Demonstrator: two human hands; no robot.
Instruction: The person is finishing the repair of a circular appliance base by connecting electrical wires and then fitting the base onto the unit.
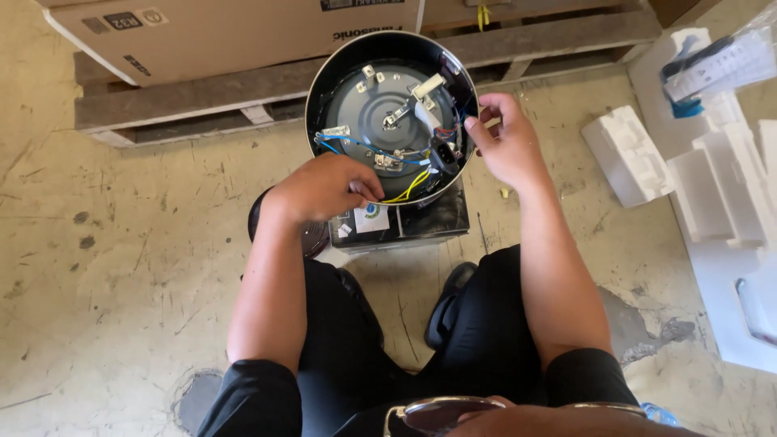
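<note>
Left hand [324, 188]: fingers curled in, nearly closed, tips pinching at the yellow wires [411, 188] on the cooker's rim at about 7 o'clock.
Right hand [506, 142]: half open, thumb and fingers gripping the rim at 3 o'clock, steadying it.
Cooker [392, 121]: round and dark, turned bottom-up with its base off; grey plate, blue wire [356, 146], white connectors and a black plug socket show inside. It sits between the knees at 12 o'clock from the person.
Stand [405, 225]: a dark glossy block under the cooker, touching it.
Sticker [371, 217]: white square with a small green-blue round mark, on the stand's front, just below the left hand.
Carton [235, 32]: brown cardboard, long, lying on a wooden pallet [202, 101] at 11 o'clock, with small dark labels near its left end.
Foam [627, 154]: white moulded blocks at 2 o'clock, well apart from the cooker.
Bag [716, 61]: clear plastic holding a white printed sheet, on the foam at 1 o'clock.
</note>
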